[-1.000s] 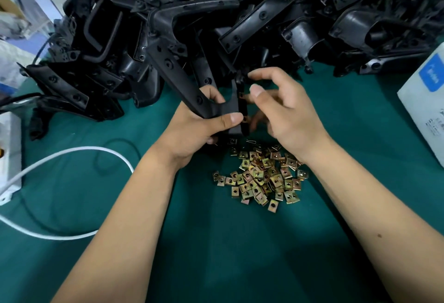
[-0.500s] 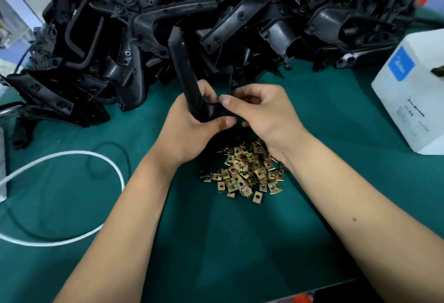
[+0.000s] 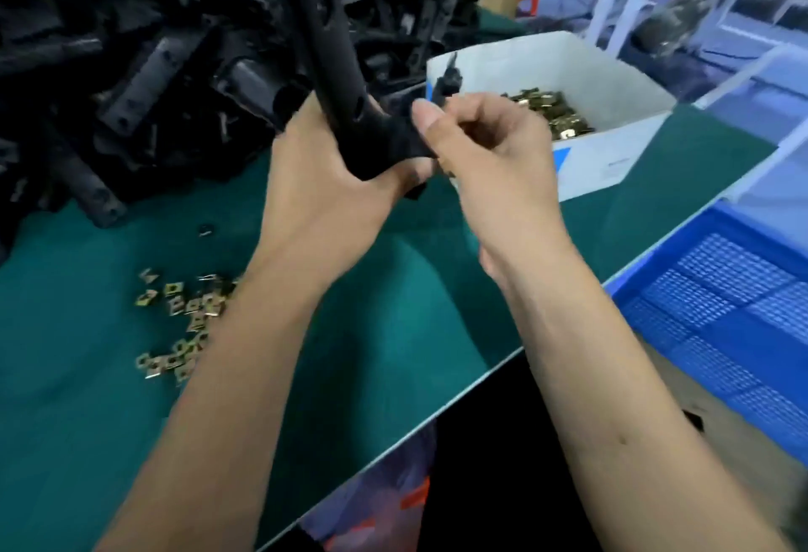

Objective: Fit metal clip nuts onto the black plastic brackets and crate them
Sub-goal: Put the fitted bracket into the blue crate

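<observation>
Left hand (image 3: 332,188) gripping bracket (image 3: 336,70), long axis upright; right hand (image 3: 489,166) pinching its lower tab; crate (image 3: 721,302) right of bracket.

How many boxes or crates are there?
2. A white cardboard box of clip nuts sits on the green table behind the right hand; a blue plastic crate stands off the table's right edge.

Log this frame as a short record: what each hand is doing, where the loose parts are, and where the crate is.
left hand: grips the bracket low on its stem
right hand: pinches the bracket's lower end; any clip nut there is hidden
loose nuts: scattered on the green mat, left of the arms
white box: holds more nuts, beyond the right hand
bracket pile: far left
blue crate: right, off the table edge
</observation>
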The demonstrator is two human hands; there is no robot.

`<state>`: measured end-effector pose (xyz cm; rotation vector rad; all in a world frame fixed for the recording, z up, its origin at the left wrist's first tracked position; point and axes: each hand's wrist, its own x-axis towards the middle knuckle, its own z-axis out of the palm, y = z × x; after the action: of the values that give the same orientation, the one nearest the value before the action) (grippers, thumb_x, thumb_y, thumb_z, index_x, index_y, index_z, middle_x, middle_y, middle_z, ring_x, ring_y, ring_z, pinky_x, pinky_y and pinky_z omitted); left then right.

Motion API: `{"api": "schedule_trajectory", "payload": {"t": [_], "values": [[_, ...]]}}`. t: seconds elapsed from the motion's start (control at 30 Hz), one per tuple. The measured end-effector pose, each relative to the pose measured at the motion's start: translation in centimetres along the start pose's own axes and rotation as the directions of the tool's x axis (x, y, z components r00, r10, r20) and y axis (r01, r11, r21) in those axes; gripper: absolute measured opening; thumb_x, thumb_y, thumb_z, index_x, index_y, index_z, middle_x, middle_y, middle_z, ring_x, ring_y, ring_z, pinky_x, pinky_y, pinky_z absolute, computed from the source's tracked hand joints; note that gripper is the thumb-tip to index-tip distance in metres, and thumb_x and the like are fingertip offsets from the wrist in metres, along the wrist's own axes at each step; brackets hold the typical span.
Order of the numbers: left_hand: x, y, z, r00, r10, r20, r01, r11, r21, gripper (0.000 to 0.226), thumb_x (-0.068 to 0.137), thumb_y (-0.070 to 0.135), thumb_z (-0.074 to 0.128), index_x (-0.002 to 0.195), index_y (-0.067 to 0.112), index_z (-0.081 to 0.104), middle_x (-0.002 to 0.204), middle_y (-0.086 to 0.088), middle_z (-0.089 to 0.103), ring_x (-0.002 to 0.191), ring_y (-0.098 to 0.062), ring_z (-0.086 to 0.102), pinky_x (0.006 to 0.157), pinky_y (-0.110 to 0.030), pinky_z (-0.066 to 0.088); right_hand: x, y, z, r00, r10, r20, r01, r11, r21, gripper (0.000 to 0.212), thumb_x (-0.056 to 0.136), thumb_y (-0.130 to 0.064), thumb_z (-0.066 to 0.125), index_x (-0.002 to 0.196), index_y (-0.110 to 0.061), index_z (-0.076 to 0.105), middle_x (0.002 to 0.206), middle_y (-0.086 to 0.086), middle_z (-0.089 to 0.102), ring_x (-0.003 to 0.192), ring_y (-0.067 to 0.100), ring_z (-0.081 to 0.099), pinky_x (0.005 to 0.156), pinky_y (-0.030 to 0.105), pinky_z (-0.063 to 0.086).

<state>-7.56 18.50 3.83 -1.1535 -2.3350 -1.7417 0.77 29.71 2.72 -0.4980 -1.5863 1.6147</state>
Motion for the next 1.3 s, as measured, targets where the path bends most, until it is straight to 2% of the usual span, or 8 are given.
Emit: {"api": "schedule_trajectory", "payload": {"t": [0.27, 0.4, 0.57, 0.77, 0.87, 1.03, 1.17, 1.3], "values": [[-6.1, 8.2, 18.5, 0.918, 0.272, 0.289, -0.235, 0.960, -0.154, 0.035, 0.083, 0.011, 0.074, 0.111, 0.010, 0.053, 0.112, -0.006, 0.055, 0.104, -0.026, 0.057, 0.086, -0.041, 0.051, -4.0, -0.6, -18.6, 0.895, -0.052, -0.443, 0.038, 0.998, -0.040, 0.011, 0.100, -0.014, 0.063, 0.090, -0.018, 0.063, 0.069, 0.004, 0.057, 0.062, 0.018, 0.048, 0.057, 0.025, 0.041], [-9.8, 7.7, 26.5, 0.836, 0.075, 0.543, -0.031, 0.995, -0.091, 0.044, 0.089, 0.018, 0.075, 0.125, 0.007, 0.053, 0.124, -0.013, 0.055, 0.118, -0.032, 0.053, 0.099, -0.036, 0.041, -6.2, 4.4, -25.8, 0.740, 0.252, -0.624, -0.193, 0.968, 0.163, 0.022, 0.102, -0.011, 0.059, 0.082, -0.016, 0.063, 0.076, 0.006, 0.061, 0.069, 0.017, 0.056, 0.066, 0.029, 0.048], [-14.0, 3.2, 32.5, 0.612, -0.260, 0.747, 0.150, 0.965, 0.213, 0.045, 0.086, 0.024, 0.075, 0.118, 0.005, 0.051, 0.124, -0.019, 0.061, 0.119, -0.038, 0.059, 0.098, -0.047, 0.049, -11.2, 14.0, -31.0, 0.464, 0.694, -0.550, -0.411, 0.719, 0.560, 0.019, 0.103, -0.015, 0.056, 0.119, -0.006, 0.059, 0.108, 0.024, 0.062, 0.090, 0.033, 0.061, 0.067, 0.036, 0.052], [-16.4, -0.3, 34.5, 0.396, -0.439, 0.807, -0.023, 0.874, 0.486, 0.050, 0.090, 0.018, 0.067, 0.132, 0.006, 0.042, 0.133, -0.020, 0.042, 0.121, -0.043, 0.054, 0.097, -0.045, 0.050, -14.4, 19.5, -33.3, 0.202, 0.774, -0.601, -0.539, 0.600, 0.591, 0.018, 0.100, -0.013, 0.066, 0.111, 0.001, 0.066, 0.102, 0.015, 0.068, 0.078, 0.027, 0.069, 0.065, 0.040, 0.057], [-16.0, 0.0, 34.8, 0.417, -0.407, 0.813, -0.091, 0.871, 0.483, 0.041, 0.093, 0.018, 0.066, 0.128, 0.007, 0.047, 0.131, -0.019, 0.044, 0.118, -0.042, 0.055, 0.091, -0.042, 0.048, -13.9, 19.4, -33.6, 0.209, 0.771, -0.602, -0.562, 0.598, 0.571, 0.027, 0.101, -0.011, 0.064, 0.124, 0.003, 0.059, 0.116, 0.016, 0.060, 0.105, 0.033, 0.068, 0.090, 0.045, 0.059], [-13.9, 2.8, 33.9, 0.536, -0.176, 0.826, -0.176, 0.933, 0.313, 0.030, 0.094, 0.020, 0.066, 0.122, 0.012, 0.060, 0.126, -0.012, 0.054, 0.115, -0.034, 0.058, 0.094, -0.043, 0.049, -11.2, 15.7, -32.7, 0.327, 0.575, -0.750, -0.601, 0.739, 0.305, 0.005, 0.097, 0.000, 0.058, 0.095, 0.003, 0.061, 0.076, 0.014, 0.062, 0.039, 0.009, 0.058, 0.036, 0.019, 0.042], [-10.0, 6.8, 31.5, 0.678, 0.057, 0.732, -0.173, 0.981, 0.085, 0.020, 0.094, 0.015, 0.063, 0.113, 0.017, 0.068, 0.115, -0.002, 0.069, 0.102, -0.023, 0.067, 0.092, -0.040, 0.054, -7.3, 10.2, -30.3, 0.503, 0.268, -0.822, -0.495, 0.869, -0.020, 0.011, 0.100, -0.020, 0.061, 0.097, -0.011, 0.068, 0.100, 0.015, 0.075, 0.087, 0.026, 0.071, 0.084, 0.041, 0.060], [-6.3, 9.4, 27.1, 0.774, 0.259, 0.578, -0.254, 0.963, -0.091, 0.016, 0.090, 0.007, 0.060, 0.098, 0.017, 0.070, 0.096, 0.004, 0.074, 0.082, -0.017, 0.069, 0.079, -0.038, 0.057, -3.8, 4.1, -26.5, 0.669, 0.050, -0.742, -0.341, 0.907, -0.246, 0.013, 0.095, -0.013, 0.062, 0.083, -0.010, 0.068, 0.079, 0.005, 0.073, 0.073, 0.021, 0.067, 0.071, 0.039, 0.055]]}}
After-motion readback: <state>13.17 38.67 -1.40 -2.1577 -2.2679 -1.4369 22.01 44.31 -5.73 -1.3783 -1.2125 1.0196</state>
